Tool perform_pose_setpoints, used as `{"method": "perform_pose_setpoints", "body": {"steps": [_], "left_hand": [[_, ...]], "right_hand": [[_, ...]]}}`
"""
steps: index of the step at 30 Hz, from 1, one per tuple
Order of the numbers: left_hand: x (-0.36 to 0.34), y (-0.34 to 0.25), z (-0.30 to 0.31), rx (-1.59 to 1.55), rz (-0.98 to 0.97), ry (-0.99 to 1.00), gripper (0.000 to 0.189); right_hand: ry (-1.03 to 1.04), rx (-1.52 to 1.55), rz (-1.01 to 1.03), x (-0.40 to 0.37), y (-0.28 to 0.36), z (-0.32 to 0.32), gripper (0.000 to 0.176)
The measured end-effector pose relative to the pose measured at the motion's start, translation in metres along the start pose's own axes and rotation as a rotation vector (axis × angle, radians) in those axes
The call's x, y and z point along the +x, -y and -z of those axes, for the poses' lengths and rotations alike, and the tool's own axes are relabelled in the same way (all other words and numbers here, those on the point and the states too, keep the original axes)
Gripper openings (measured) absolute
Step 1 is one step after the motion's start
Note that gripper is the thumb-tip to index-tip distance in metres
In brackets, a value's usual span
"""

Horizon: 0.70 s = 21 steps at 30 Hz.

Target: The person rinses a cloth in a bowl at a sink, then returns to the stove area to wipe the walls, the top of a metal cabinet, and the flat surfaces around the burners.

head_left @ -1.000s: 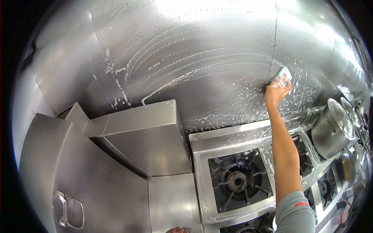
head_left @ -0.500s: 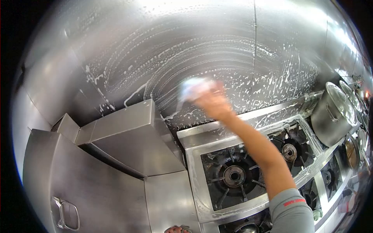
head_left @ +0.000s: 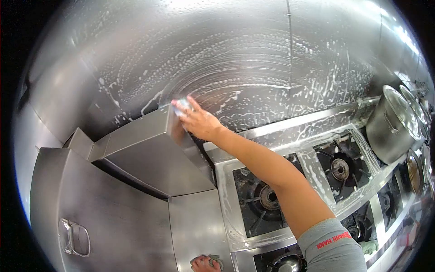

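My right hand reaches across the stove and is closed on a pale bluish-white sponge, partly hidden under the fingers. It presses the sponge at the soapy steel wall, right beside the upper corner of a steel box housing. Curved streaks of foam mark the wall. At the bottom edge, my left hand rests on the steel counter, its fingers around a crumpled green cloth. Only part of that hand shows.
Below my right arm lies a gas stove with burners and foamy rims. A large lidded steel pot stands at the right. A steel lid with a handle fills the lower left. Another green cloth lies by the stove's front edge.
My right hand has swept the sponge left and slightly down along the wall to the housing's corner. More of my left hand and its cloth now shows at the bottom.
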<state>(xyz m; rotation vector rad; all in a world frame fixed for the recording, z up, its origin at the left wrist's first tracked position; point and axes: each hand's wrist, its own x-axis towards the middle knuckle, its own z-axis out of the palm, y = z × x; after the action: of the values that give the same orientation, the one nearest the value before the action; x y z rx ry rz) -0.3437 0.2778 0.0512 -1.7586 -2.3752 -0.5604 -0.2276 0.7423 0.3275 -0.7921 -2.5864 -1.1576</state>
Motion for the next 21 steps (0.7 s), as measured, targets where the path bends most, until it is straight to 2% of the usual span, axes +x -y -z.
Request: {"method": "perform_pose_setpoints", "body": {"steps": [2, 4, 5, 6, 7, 8, 10, 12, 13, 14, 15, 16, 17, 18, 20, 21], "left_hand": [[0.0, 0.001, -0.002, 0.016, 0.008, 0.01, 0.024], [0.001, 0.004, -0.003, 0.004, -0.053, -0.02, 0.023], [0.001, 0.009, -0.006, 0.002, -0.045, -0.017, 0.023], [0.0, 0.014, -0.013, -0.02, -0.054, -0.036, 0.023], [-0.003, 0.016, -0.017, -0.042, -0.058, -0.056, 0.022], [-0.005, 0.016, -0.014, -0.043, -0.04, -0.053, 0.022], [-0.002, 0.01, -0.008, 0.001, -0.004, 0.035, 0.021], [0.001, 0.008, -0.006, 0.0, -0.007, 0.036, 0.021], [0.001, 0.006, -0.005, 0.005, -0.012, 0.039, 0.021], [-0.001, 0.005, -0.006, 0.01, -0.015, 0.04, 0.021], [-0.001, 0.006, -0.008, 0.006, -0.011, 0.035, 0.021], [-0.001, 0.008, -0.008, 0.005, -0.012, 0.034, 0.021], [0.0, 0.009, -0.007, 0.015, -0.025, 0.041, 0.021], [0.0, 0.009, -0.007, 0.005, -0.046, 0.021, 0.022], [-0.001, 0.007, -0.01, -0.006, -0.071, 0.008, 0.023], [-0.001, 0.008, -0.01, 0.011, -0.068, 0.002, 0.023]], "right_hand": [[-0.305, -0.013, 0.0, -0.026, -0.004, -0.04, 0.045], [-0.259, 0.24, -0.157, -0.078, -0.031, -0.052, 0.054], [-0.311, 0.352, -0.304, -0.111, -0.043, -0.072, 0.065], [-0.159, 0.174, -0.495, -0.146, -0.052, -0.088, 0.068], [-0.105, 0.147, -0.73, -0.175, -0.064, -0.078, 0.066], [-0.09, 0.265, -1.011, -0.201, -0.068, -0.09, 0.06], [-0.335, 0.334, -1.318, -0.235, -0.072, -0.15, 0.062], [-0.385, 0.363, -1.347, -0.215, -0.05, -0.143, 0.064], [-0.322, 0.44, -1.267, -0.196, -0.033, -0.133, 0.066], [-0.276, 0.397, -1.104, -0.173, -0.017, -0.121, 0.068], [-0.338, 0.395, -0.879, -0.149, -0.003, -0.118, 0.071], [-0.269, 0.449, -0.695, -0.127, 0.016, -0.088, 0.07], [-0.301, 0.464, -0.495, -0.104, 0.031, -0.099, 0.068], [-0.102, 0.433, -0.262, -0.087, 0.039, -0.084, 0.064], [-0.109, 0.322, -0.008, -0.063, 0.054, -0.084, 0.06], [-0.103, 0.328, -0.015, -0.069, 0.047, -0.079, 0.06]]}}
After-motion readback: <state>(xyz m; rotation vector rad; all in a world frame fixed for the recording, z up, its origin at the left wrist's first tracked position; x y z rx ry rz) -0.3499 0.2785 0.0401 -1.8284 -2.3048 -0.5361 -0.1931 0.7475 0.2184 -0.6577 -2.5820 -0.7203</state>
